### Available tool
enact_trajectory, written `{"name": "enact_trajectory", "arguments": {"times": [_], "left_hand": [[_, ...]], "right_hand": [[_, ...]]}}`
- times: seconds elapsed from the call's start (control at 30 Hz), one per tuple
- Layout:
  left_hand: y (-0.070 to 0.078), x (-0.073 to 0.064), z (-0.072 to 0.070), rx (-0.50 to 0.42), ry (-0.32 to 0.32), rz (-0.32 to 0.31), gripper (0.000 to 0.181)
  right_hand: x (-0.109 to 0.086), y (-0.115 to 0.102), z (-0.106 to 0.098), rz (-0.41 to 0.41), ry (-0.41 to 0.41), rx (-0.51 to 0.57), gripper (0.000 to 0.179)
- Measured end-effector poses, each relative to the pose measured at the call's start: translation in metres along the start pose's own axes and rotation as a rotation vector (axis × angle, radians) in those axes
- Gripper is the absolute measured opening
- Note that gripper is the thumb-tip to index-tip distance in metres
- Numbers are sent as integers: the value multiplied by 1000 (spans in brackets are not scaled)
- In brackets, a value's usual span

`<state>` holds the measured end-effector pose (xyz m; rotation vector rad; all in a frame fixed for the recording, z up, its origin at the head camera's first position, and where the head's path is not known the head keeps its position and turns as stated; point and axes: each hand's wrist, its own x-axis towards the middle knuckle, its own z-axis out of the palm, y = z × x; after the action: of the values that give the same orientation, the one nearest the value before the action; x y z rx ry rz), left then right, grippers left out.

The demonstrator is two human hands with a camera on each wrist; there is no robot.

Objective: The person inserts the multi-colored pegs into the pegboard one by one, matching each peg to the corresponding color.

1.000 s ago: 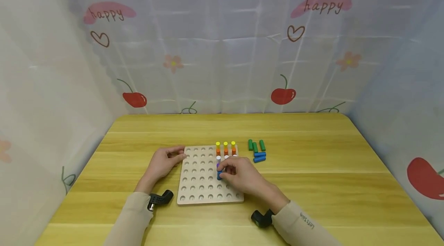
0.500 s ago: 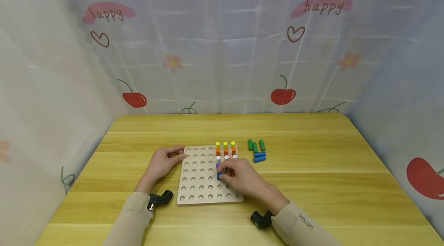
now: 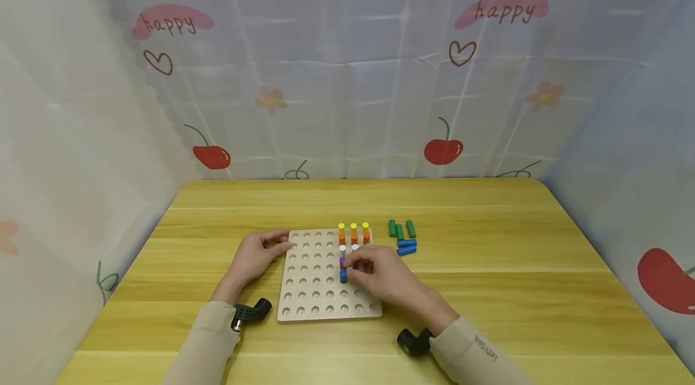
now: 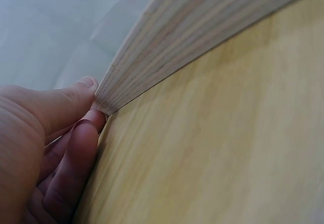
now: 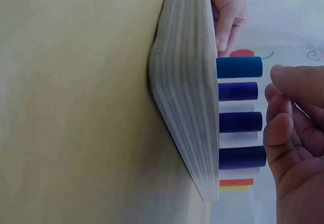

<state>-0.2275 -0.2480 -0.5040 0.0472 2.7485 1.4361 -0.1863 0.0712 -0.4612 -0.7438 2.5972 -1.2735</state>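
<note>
A pale wooden pegboard point(image 3: 309, 288) lies on the table. At its far left corner my left hand point(image 3: 255, 259) pinches the edge between thumb point(image 4: 71, 102) and fingers. One blue peg point(image 3: 343, 276) stands upright in a hole, in front of the row of purple pegs point(image 5: 240, 122). Beside it hovers my right hand point(image 3: 384, 276), thumb and fingers loosely bent, with a gap between the fingertips and the peg in the right wrist view. Behind stand white pegs point(image 3: 342, 249), orange pegs point(image 3: 354, 239) and yellow pegs point(image 3: 353, 226). My right hand hides part of the board's right side.
Right of the board, 3 green pegs point(image 3: 400, 231) and 2 blue pegs point(image 3: 406, 250) lie loose on the wooden table point(image 3: 488, 288). A printed curtain point(image 3: 347, 71) hangs behind the table's far edge. Both wrists carry black camera mounts point(image 3: 415, 343).
My right fingers have let go of the blue peg and drawn slightly to the right, leaving it upright in its hole. My left hand stays at the board's corner.
</note>
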Motion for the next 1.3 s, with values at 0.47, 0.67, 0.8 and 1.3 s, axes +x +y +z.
{"name": "enact_trajectory", "arguments": {"times": [0.47, 0.67, 0.8, 1.3], "left_hand": [[-2, 0, 1, 14, 8, 3, 41], [-2, 0, 1, 10, 10, 2, 41], [-1, 0, 1, 12, 14, 0, 40], [-2, 1, 0, 7, 12, 4, 40]], "right_hand": [[-11, 17, -18, 48, 67, 28, 11], [-15, 31, -29, 80, 94, 46, 12], [-17, 39, -39, 110, 117, 50, 13], [-21, 70, -63, 185, 199, -31, 14]]}}
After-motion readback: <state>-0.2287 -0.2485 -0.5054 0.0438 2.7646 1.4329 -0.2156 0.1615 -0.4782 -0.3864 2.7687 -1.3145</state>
